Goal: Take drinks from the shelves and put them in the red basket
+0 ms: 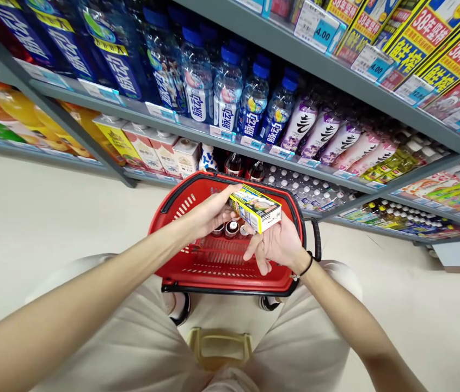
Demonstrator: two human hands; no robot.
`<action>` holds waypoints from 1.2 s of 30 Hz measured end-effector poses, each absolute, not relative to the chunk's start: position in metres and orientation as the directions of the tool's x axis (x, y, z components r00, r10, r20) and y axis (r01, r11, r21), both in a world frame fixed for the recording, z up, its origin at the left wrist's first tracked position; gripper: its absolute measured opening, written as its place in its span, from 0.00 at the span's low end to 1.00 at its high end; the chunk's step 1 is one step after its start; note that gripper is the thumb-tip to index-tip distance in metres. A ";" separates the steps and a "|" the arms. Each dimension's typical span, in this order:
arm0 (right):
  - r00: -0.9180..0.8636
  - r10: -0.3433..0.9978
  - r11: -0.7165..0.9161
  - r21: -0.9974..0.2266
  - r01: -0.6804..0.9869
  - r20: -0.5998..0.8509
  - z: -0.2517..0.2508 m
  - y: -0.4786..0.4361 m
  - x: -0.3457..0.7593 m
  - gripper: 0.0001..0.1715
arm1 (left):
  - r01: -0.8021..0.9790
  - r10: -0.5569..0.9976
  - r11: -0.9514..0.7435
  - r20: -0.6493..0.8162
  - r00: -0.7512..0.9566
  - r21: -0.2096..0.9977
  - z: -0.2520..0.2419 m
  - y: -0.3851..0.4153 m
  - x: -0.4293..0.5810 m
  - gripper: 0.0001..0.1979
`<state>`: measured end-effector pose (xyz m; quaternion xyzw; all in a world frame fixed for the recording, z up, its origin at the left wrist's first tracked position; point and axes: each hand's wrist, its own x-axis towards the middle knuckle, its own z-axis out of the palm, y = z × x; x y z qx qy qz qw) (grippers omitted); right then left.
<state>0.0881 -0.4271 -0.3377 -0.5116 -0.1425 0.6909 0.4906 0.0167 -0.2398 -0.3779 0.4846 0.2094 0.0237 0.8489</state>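
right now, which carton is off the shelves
The small yellow-edged carton above the red basket, gripped by the left hand with the right hand at its white end. The other cartons in view sit on the shelves.

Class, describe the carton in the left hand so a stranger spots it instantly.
Find the red basket. Over it, the left hand grips a carton beside the right hand. Yellow-edged and boxy, it differs from the capped bottles inside the basket.
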 end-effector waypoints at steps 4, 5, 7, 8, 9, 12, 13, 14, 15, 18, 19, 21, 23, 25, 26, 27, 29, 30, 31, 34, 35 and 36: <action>0.056 0.883 -0.364 -0.756 -0.544 -0.465 -0.344 -0.427 0.089 0.50 | 0.135 0.294 0.552 -0.344 0.892 0.823 -0.372 -0.236 0.016 0.25; 0.087 0.901 -0.319 -0.787 -0.529 -0.424 -0.346 -0.427 0.088 0.50 | 0.103 0.305 0.525 -0.299 0.904 0.845 -0.370 -0.234 0.015 0.27; 0.168 0.923 -0.234 -0.853 -0.466 -0.346 -0.349 -0.427 0.086 0.48 | 0.039 0.309 0.475 -0.208 0.928 0.879 -0.367 -0.232 0.015 0.34; 0.222 0.924 -0.198 -0.885 -0.421 -0.312 -0.350 -0.427 0.084 0.47 | 0.014 0.307 0.454 -0.171 0.936 0.891 -0.366 -0.230 0.015 0.38; 0.284 0.916 -0.168 -0.914 -0.369 -0.283 -0.352 -0.426 0.083 0.44 | -0.008 0.305 0.435 -0.140 0.942 0.900 -0.364 -0.229 0.014 0.41; 0.471 0.859 -0.121 -0.973 -0.198 -0.203 -0.357 -0.426 0.081 0.35 | -0.044 0.309 0.400 -0.090 0.947 0.915 -0.358 -0.225 0.009 0.49; 0.527 0.832 -0.110 -0.983 -0.148 -0.173 -0.359 -0.427 0.081 0.35 | -0.047 0.314 0.399 -0.088 0.945 0.916 -0.356 -0.224 0.006 0.50; 0.576 0.805 -0.101 -0.989 -0.104 -0.143 -0.361 -0.427 0.082 0.36 | -0.049 0.313 0.404 -0.088 0.946 0.913 -0.354 -0.224 0.004 0.51; 0.619 0.778 -0.091 -0.994 -0.063 -0.110 -0.363 -0.428 0.082 0.36 | -0.052 0.307 0.414 -0.086 0.948 0.909 -0.352 -0.223 0.002 0.51; 0.697 0.716 -0.063 -0.991 0.119 0.038 -0.364 -0.432 0.084 0.35 | -0.053 0.235 0.443 -0.059 0.970 0.895 -0.347 -0.221 -0.004 0.53; 0.697 0.710 -0.062 -0.976 0.211 0.105 -0.364 -0.434 0.085 0.35 | -0.054 0.210 0.445 -0.046 0.977 0.894 -0.345 -0.220 -0.005 0.54; 0.656 0.710 -0.065 -0.904 0.422 0.255 -0.363 -0.439 0.089 0.35 | -0.058 0.184 0.443 -0.028 0.983 0.894 -0.342 -0.220 -0.007 0.56; 0.565 0.727 -0.062 -0.783 0.619 0.390 -0.366 -0.445 0.094 0.36 | -0.049 0.167 0.451 -0.030 0.985 0.891 -0.341 -0.220 -0.008 0.55; 0.442 0.747 -0.027 -0.641 0.767 0.497 -0.371 -0.450 0.100 0.35 | -0.035 0.145 0.479 -0.040 0.989 0.877 -0.341 -0.221 -0.008 0.53; 0.377 0.755 -0.003 -0.573 0.819 0.536 -0.375 -0.453 0.102 0.34 | -0.035 0.135 0.500 -0.037 0.990 0.866 -0.342 -0.221 -0.008 0.52; 0.319 0.761 0.021 -0.512 0.859 0.566 -0.378 -0.455 0.104 0.34 | -0.041 0.125 0.521 -0.029 0.992 0.853 -0.343 -0.221 -0.008 0.51; 0.235 0.768 0.049 -0.422 0.905 0.595 -0.383 -0.458 0.107 0.33 | -0.055 0.113 0.555 -0.010 0.994 0.830 -0.344 -0.221 -0.008 0.50; 0.221 0.772 0.044 -0.397 0.917 0.596 -0.385 -0.458 0.107 0.32 | -0.060 0.112 0.565 -0.005 0.994 0.823 -0.345 -0.220 -0.008 0.50; 0.223 0.775 0.028 -0.386 0.922 0.591 -0.386 -0.458 0.107 0.31 | -0.061 0.113 0.571 -0.004 0.994 0.819 -0.345 -0.220 -0.008 0.49; 0.292 0.767 -0.040 -0.412 0.910 0.571 -0.384 -0.454 0.104 0.31 | -0.050 0.113 0.581 -0.020 0.993 0.813 -0.341 -0.220 -0.011 0.48; 0.331 0.754 -0.063 -0.439 0.896 0.567 -0.384 -0.452 0.103 0.32 | -0.043 0.109 0.582 -0.026 0.994 0.812 -0.339 -0.220 -0.012 0.48; 0.373 0.742 -0.087 -0.472 0.877 0.557 -0.383 -0.449 0.102 0.32 | -0.039 0.106 0.582 -0.029 0.994 0.812 -0.338 -0.221 -0.014 0.48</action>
